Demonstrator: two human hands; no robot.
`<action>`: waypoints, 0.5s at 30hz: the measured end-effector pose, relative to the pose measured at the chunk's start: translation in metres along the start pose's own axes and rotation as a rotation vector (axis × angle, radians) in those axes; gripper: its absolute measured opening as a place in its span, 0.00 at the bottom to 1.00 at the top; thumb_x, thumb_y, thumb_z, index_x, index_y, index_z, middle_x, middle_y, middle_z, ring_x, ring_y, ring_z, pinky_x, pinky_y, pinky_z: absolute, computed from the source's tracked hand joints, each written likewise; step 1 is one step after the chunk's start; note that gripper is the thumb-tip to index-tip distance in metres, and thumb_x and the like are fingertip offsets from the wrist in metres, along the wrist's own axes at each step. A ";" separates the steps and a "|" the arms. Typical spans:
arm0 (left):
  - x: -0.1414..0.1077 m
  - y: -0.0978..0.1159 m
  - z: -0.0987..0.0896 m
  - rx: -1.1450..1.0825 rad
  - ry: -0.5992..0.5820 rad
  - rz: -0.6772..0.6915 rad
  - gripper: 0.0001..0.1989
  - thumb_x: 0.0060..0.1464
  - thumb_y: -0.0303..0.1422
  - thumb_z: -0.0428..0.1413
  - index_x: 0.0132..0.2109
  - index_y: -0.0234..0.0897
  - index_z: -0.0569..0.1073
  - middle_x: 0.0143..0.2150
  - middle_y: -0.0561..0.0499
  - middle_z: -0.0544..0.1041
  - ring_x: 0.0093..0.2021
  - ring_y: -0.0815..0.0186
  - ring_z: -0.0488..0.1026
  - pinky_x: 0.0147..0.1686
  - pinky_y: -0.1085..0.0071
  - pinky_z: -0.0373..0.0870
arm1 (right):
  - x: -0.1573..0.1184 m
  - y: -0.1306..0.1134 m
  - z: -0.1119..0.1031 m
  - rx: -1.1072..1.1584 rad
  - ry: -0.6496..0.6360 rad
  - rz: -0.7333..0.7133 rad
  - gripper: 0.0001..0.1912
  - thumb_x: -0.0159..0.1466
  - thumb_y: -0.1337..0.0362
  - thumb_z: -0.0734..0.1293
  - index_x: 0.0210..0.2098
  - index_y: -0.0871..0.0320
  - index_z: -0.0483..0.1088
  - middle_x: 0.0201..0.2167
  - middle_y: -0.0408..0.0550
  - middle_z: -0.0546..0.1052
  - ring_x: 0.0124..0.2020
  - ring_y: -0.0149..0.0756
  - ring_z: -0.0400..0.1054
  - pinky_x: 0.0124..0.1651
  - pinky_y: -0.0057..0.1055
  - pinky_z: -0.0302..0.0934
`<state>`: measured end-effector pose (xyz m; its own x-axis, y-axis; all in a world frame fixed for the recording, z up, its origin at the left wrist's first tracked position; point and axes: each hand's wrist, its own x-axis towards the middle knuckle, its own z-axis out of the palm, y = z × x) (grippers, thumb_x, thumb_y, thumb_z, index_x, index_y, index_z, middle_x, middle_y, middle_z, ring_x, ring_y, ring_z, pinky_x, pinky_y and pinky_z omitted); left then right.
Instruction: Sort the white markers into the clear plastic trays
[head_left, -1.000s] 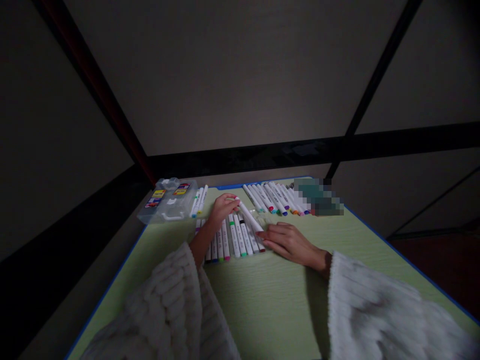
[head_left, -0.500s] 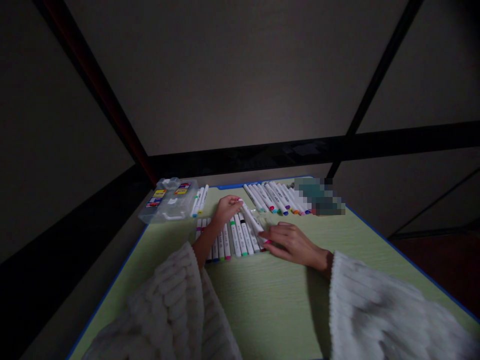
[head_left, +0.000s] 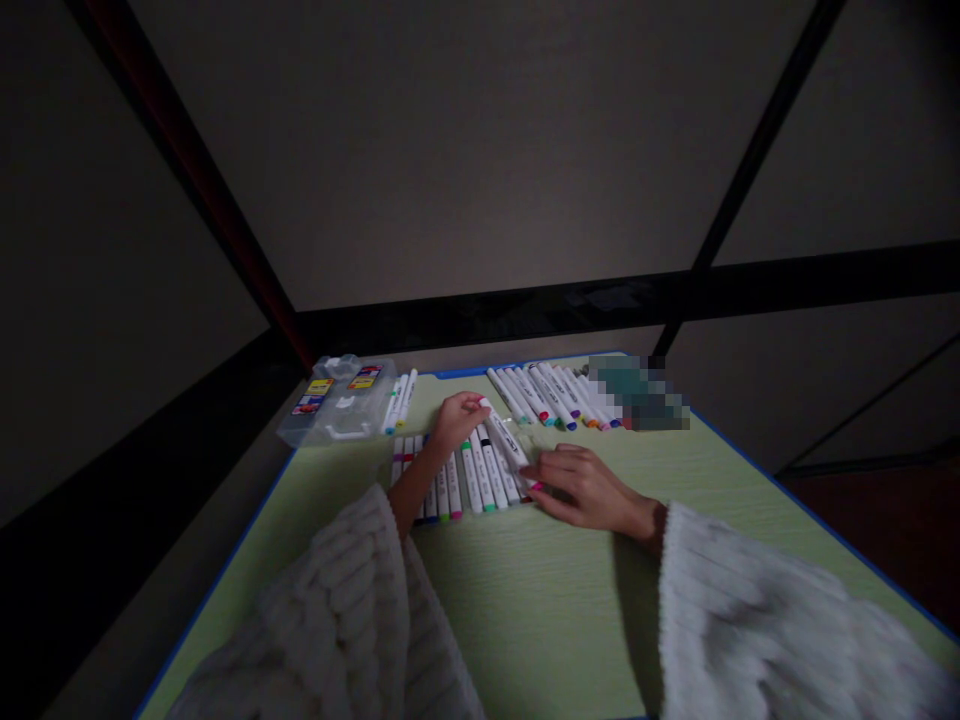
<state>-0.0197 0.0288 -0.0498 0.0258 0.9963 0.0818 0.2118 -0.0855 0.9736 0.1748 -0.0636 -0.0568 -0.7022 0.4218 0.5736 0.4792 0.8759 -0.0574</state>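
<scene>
Clear case (head_left: 343, 400) at far left; three markers (head_left: 401, 402) just beside it. My left hand (head_left: 456, 418) pinches the upper end of a white marker (head_left: 506, 437), slanted above the marker row (head_left: 469, 475). My right fingers grip its pink lower end, apparently; dim light. Further right, more markers (head_left: 551, 395).

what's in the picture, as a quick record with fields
left hand: holds the far end of a white marker
right hand: holds its near, pink end
below: front row of markers, side by side
behind: back group of markers
left side: clear case, small marker group
right side: pixelated object
surface: green table, blue edge
</scene>
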 end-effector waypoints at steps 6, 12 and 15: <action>-0.002 0.000 0.001 0.012 -0.018 0.020 0.08 0.37 0.22 0.58 0.31 0.31 0.71 0.23 0.56 0.70 0.22 0.76 0.65 0.25 0.79 0.62 | 0.002 -0.002 -0.001 0.000 0.004 -0.016 0.12 0.63 0.63 0.56 0.36 0.61 0.69 0.22 0.45 0.68 0.23 0.30 0.60 0.29 0.28 0.53; -0.001 -0.002 0.005 0.065 -0.050 0.011 0.08 0.38 0.20 0.57 0.31 0.31 0.71 0.23 0.57 0.69 0.21 0.76 0.64 0.25 0.79 0.61 | 0.003 -0.004 -0.002 0.014 -0.003 -0.035 0.12 0.63 0.64 0.57 0.35 0.62 0.69 0.22 0.44 0.68 0.23 0.30 0.61 0.29 0.28 0.53; -0.002 -0.003 0.006 0.077 -0.074 0.014 0.09 0.38 0.20 0.57 0.31 0.31 0.72 0.22 0.57 0.69 0.21 0.76 0.65 0.24 0.79 0.61 | 0.004 -0.005 -0.002 0.022 -0.005 -0.046 0.12 0.63 0.63 0.57 0.35 0.62 0.69 0.21 0.44 0.68 0.23 0.30 0.60 0.29 0.28 0.52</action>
<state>-0.0141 0.0275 -0.0544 0.1005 0.9920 0.0765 0.2853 -0.1024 0.9529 0.1709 -0.0666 -0.0528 -0.7256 0.3821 0.5722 0.4349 0.8991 -0.0489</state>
